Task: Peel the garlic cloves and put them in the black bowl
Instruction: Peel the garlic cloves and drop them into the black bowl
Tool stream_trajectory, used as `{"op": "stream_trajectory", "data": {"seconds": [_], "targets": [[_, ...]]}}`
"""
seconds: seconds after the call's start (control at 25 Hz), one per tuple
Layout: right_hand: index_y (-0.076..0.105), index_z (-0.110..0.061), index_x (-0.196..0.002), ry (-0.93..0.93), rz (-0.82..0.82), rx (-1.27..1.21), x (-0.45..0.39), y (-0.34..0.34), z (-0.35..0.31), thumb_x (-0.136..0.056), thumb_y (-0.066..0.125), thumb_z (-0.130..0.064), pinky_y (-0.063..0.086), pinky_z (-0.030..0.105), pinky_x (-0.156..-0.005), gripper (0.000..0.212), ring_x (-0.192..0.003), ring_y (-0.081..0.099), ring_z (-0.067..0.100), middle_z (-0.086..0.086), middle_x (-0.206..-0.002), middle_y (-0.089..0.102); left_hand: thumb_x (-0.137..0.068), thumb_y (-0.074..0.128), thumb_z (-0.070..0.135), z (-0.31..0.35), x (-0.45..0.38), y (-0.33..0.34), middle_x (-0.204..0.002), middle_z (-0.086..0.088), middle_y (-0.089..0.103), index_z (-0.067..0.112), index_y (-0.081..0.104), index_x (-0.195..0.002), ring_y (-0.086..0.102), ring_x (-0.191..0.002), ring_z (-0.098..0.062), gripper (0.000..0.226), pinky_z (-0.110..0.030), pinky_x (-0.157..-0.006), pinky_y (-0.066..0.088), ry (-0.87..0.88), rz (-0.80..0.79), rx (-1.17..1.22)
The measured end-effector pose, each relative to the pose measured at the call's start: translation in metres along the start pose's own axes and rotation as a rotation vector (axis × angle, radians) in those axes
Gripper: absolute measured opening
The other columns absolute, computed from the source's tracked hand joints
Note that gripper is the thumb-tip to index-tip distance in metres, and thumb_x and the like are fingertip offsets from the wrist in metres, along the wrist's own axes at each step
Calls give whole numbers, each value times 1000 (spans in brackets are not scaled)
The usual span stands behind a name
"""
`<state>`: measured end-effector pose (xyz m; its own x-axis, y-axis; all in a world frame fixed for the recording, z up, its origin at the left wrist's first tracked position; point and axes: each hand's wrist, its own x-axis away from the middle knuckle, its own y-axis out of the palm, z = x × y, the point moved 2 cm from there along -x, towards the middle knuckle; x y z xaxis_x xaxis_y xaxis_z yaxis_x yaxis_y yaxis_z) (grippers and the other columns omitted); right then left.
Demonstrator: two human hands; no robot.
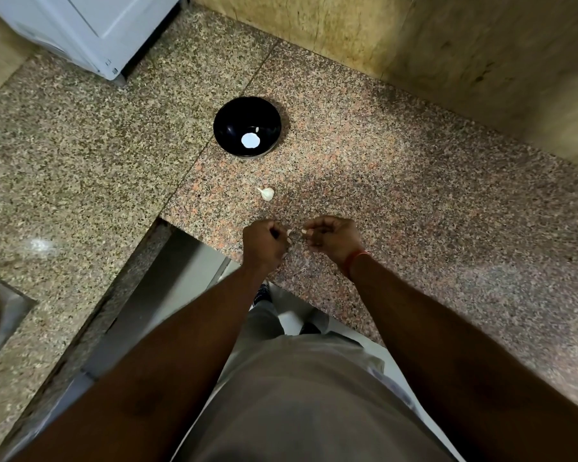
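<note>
Both forearms reach over the counter (pixel 414 181) edge, left hand (pixel 264 243) and right hand (pixel 334 238) fingers each pinching a pale garlic piece (pixel 289 232) between them, black bowl (pixel 227 123) straight beyond.

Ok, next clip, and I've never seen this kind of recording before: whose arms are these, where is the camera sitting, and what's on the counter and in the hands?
There is no machine here. The one picture comes from a camera worn on a person's head, looking forward and down, so the two arms reaching in from below are the wearer's own.

The surface is a speckled granite counter. On it stands a black bowl; a small pale piece that may be a peeled clove lies inside, next to a bright white spot that looks like a light reflection. Nearer the person lies a garlic bulb, apart from the bowl.

The left hand and right hand are curled close together above the counter edge, each pinching a small white bit of garlic. Whether these are cloves or skin is too small to tell.
</note>
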<state>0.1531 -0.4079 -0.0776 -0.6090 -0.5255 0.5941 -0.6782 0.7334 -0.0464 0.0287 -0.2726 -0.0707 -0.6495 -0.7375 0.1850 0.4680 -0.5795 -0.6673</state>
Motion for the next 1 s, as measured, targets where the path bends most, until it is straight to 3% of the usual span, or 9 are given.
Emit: {"op": "stream_trajectory", "data": {"seconds": [0.2, 0.32, 0.4, 0.52, 0.6, 0.72, 0.8, 0.88, 1.0], "targets": [[76, -14, -95, 46, 142, 27, -8, -6, 5, -87, 71, 7, 65, 47, -77, 23, -83, 77, 30, 10, -88, 78, -83, 71, 1, -3, 0, 1, -72, -7, 69, 3, 73, -74, 58, -64, -15, 10, -21, -63, 40, -46, -18, 0], [76, -18, -94, 42, 212, 67, -12, -11, 4, -86, 70, 8, 65, 48, -75, 28, -80, 78, 23, 4, -85, 79, -82, 72, -1, -6, 1, 0, -79, -8, 72, 2, 75, -77, 59, -69, -13, 6, 0, -59, 33, -100, -35, 3], [76, -23, -92, 28, 237, 114, -14, -13, 2, -84, 71, 7, 65, 46, -75, 32, -83, 77, 19, -1, -87, 79, -82, 71, -2, -7, 3, 0, -80, -9, 74, 3, 75, -76, 59, -66, -11, 9, 3, -61, 34, -97, -51, 11], [75, -26, -89, 21, 268, 139, -12, -13, -2, -79, 75, 6, 65, 43, -74, 34, -84, 76, 13, -6, -88, 79, -83, 70, 0, -12, 3, 2, -76, -6, 74, 8, 75, -75, 57, -59, -1, 13, -15, -71, 46, -88, -69, 22], [76, -25, -90, 25, 319, 142, -13, -15, -1, -78, 77, 4, 66, 43, -70, 31, -79, 76, 12, -7, -85, 79, -84, 70, 0, -14, 3, 2, -71, 0, 71, 10, 75, -74, 57, -58, 4, 15, -19, -74, 48, -81, -78, 32], [77, -23, -99, 7, 367, 85, -17, -16, -2, -81, 76, -4, 65, 46, -68, 26, -73, 77, 17, -3, -82, 78, -85, 70, 0, -13, 3, 2, -69, 5, 67, 12, 74, -75, 62, -60, -4, 16, -21, -75, 51, -79, -94, 46], [76, -25, -104, -17, 377, 80, -17, -16, -4, -82, 80, -11, 65, 43, -70, 26, -75, 77, 15, -4, -84, 79, -85, 70, 2, -16, 1, 3, -75, -1, 72, 20, 70, -70, 68, -64, -18, 24, -26, -75, 54, -122, -101, 75], [75, -27, -105, -45, 377, 148, -12, -13, -3, -85, 79, -14, 65, 40, -71, 25, -77, 76, 12, -7, -88, 78, -85, 70, 2, -20, 0, 5, -73, -6, 73, 27, 66, -65, 71, -63, -28, 32, -36, -71, 60, -188, -101, 130], [74, -30, -101, -135, 366, 361, -3, -5, 4, -89, 70, -13, 65, 35, -69, 22, -79, 73, 7, -10, -90, 76, -88, 70, -3, -20, 1, 4, -69, -10, 71, 12, 66, -70, 68, -48, -18, 24, -34, -53, 59, -280, -80, 235]]}}
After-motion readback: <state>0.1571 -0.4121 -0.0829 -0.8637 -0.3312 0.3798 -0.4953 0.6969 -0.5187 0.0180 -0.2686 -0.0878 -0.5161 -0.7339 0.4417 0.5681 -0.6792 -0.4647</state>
